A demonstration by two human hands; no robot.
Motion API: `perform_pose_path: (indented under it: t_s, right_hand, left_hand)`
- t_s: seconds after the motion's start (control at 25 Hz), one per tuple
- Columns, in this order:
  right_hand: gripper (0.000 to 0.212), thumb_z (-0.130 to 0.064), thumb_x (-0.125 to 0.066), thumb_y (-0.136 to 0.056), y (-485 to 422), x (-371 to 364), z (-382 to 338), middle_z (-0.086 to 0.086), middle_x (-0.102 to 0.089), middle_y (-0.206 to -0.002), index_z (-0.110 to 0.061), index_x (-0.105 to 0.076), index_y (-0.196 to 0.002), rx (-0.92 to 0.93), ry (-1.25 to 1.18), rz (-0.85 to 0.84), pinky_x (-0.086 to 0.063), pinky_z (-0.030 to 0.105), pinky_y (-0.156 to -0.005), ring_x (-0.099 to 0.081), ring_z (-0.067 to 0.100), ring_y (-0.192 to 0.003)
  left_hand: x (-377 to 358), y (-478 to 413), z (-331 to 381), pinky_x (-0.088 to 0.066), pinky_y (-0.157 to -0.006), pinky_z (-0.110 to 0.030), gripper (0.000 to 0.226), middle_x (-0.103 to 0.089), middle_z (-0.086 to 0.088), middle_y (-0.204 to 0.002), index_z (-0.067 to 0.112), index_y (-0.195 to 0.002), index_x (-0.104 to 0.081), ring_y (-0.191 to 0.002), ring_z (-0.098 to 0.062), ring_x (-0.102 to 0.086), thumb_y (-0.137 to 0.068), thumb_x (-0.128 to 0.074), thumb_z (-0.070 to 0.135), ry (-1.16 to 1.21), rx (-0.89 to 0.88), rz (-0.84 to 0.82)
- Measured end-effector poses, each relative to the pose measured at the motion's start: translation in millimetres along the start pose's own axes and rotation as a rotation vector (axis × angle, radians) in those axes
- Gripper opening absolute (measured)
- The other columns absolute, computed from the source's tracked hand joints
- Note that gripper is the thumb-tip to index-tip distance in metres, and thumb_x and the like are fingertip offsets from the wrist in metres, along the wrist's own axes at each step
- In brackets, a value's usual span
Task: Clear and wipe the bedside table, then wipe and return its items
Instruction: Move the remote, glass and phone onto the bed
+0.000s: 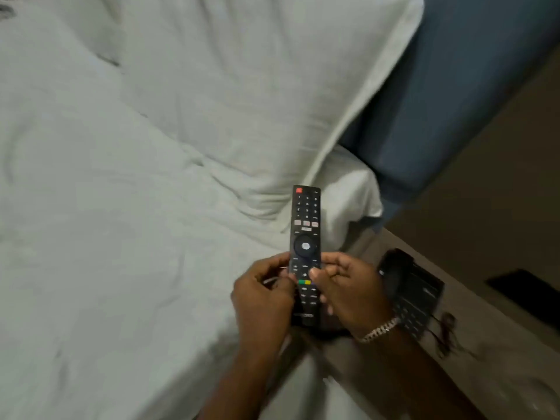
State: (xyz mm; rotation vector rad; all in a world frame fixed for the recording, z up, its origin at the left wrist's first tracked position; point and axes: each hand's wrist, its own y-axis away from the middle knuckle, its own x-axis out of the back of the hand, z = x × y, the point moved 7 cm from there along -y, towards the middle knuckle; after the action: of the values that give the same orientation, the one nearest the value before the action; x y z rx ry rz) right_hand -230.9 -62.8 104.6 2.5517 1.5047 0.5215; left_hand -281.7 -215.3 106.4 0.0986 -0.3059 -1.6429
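Note:
A black TV remote [305, 225] with a red power button points away from me over the bed's edge. My left hand [262, 298] grips its lower left side and my right hand [348, 289], with a silver bracelet at the wrist, grips its lower right side, thumb on the buttons. The lower end of the remote is hidden between my hands. To the right lies the brown bedside table [485, 359], with a black desk telephone [412, 289] and its coiled cord on it.
A white bed sheet [106, 237] and a white pillow [257, 86] fill the left and middle. A blue padded headboard [454, 101] stands at the upper right. A dark flat object [530, 295] lies at the table's far right.

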Motion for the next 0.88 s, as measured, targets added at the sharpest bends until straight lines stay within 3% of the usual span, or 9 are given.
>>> perform_pose_path:
  t_s: [0.2, 0.32, 0.44, 0.52, 0.6, 0.68, 0.72, 0.8, 0.88]
  right_hand:
    - [0.010, -0.014, -0.072, -0.080, -72.1, -127.1, -41.1, 0.019, -0.071, -0.075, -0.016, -0.070, -0.090, 0.121, 0.241, -0.125, -0.057, 0.034, -0.061, -0.060, 0.018, -0.059]
    - [0.014, -0.017, -0.073, -0.079, -98.3, -161.0, -40.8, 0.013, -0.074, -0.076, -0.013, -0.073, -0.093, 0.146, 0.327, -0.107, -0.060, 0.036, -0.071, -0.064, 0.017, -0.062]
    - [0.018, -0.019, -0.076, -0.077, -105.6, -164.1, -31.0, 0.013, -0.075, -0.076, -0.011, -0.073, -0.093, 0.106, 0.263, -0.068, -0.061, 0.041, -0.071, -0.065, 0.020, -0.063]
    - [0.019, -0.022, -0.078, -0.075, -93.6, -143.4, -18.4, 0.014, -0.074, -0.078, -0.012, -0.072, -0.091, 0.067, 0.163, -0.017, -0.058, 0.037, -0.064, -0.064, 0.020, -0.061]
    - [0.015, -0.021, -0.077, -0.076, -71.2, -107.3, -2.4, 0.012, -0.072, -0.073, -0.013, -0.072, -0.088, 0.064, 0.097, 0.039, -0.053, 0.031, -0.059, -0.062, 0.019, -0.058]
    - [0.010, -0.014, -0.074, -0.078, -45.2, -54.5, 19.5, 0.007, -0.067, -0.066, -0.012, -0.071, -0.087, 0.070, 0.107, 0.106, -0.054, 0.033, -0.061, -0.061, 0.018, -0.058]
    - [0.008, -0.012, -0.073, -0.079, -33.9, -27.9, 30.0, 0.004, -0.066, -0.063, -0.012, -0.071, -0.087, 0.071, 0.139, 0.125, -0.054, 0.034, -0.063, -0.061, 0.016, -0.058]
    - [0.010, -0.012, -0.071, -0.081, -9.1, 30.4, 54.1, -0.006, -0.065, -0.065, -0.016, -0.071, -0.089, 0.051, 0.220, 0.145, -0.054, 0.022, -0.062, -0.061, 0.002, -0.058]
    - [0.011, -0.014, -0.070, -0.082, 17.2, 97.3, 79.0, -0.013, -0.065, -0.069, -0.019, -0.071, -0.092, 0.048, 0.304, 0.189, -0.050, 0.008, -0.058, -0.062, -0.006, -0.063]
  left_hand:
    - [94.7, -84.0, 2.4, -0.059, -0.076, -0.028, 0.035, -0.074, 0.017, -0.075, 0.038, -0.080, -0.073, -0.069, 0.004, -0.070, -0.076, -0.070, 0.003, -0.064, -0.014, 0.265]
    - [109.9, -113.0, -8.4, -0.058, -0.077, -0.025, 0.031, -0.075, 0.010, -0.082, 0.026, -0.095, -0.076, -0.075, 0.000, -0.070, -0.077, -0.070, 0.001, -0.091, 0.010, 0.294]
    - [110.1, -119.4, -16.6, -0.052, -0.077, -0.012, 0.030, -0.076, 0.002, -0.092, 0.016, -0.104, -0.075, -0.080, -0.002, -0.069, -0.077, -0.070, 0.005, -0.174, 0.004, 0.276]
    - [105.6, -103.6, -14.6, -0.041, -0.069, 0.002, 0.026, -0.072, 0.004, -0.091, 0.014, -0.103, -0.074, -0.076, 0.001, -0.063, -0.078, -0.070, 0.009, -0.281, -0.063, 0.340]
    - [96.4, -76.1, -10.5, -0.036, -0.069, 0.005, 0.023, -0.070, 0.000, -0.094, 0.014, -0.101, -0.073, -0.074, -0.004, -0.061, -0.079, -0.069, 0.008, -0.339, -0.124, 0.411]
    - [69.6, -48.5, -12.4, -0.038, -0.076, -0.006, 0.027, -0.069, -0.012, -0.099, 0.010, -0.103, -0.073, -0.084, -0.023, -0.065, -0.077, -0.067, 0.004, -0.412, -0.166, 0.410]
    - [56.4, -37.0, -13.5, -0.041, -0.083, -0.019, 0.031, -0.067, -0.018, -0.101, 0.008, -0.105, -0.072, -0.092, -0.033, -0.064, -0.075, -0.065, 0.002, -0.469, -0.190, 0.410]
    - [32.2, -14.9, -20.8, -0.041, -0.091, -0.038, 0.040, -0.061, -0.027, -0.109, 0.004, -0.115, -0.068, -0.101, -0.042, -0.060, -0.075, -0.061, 0.005, -0.569, -0.198, 0.431]
    - [6.3, 10.2, -28.9, -0.043, -0.093, -0.041, 0.045, -0.059, -0.028, -0.114, 0.003, -0.122, -0.064, -0.104, -0.044, -0.060, -0.079, -0.058, 0.011, -0.574, -0.218, 0.481]
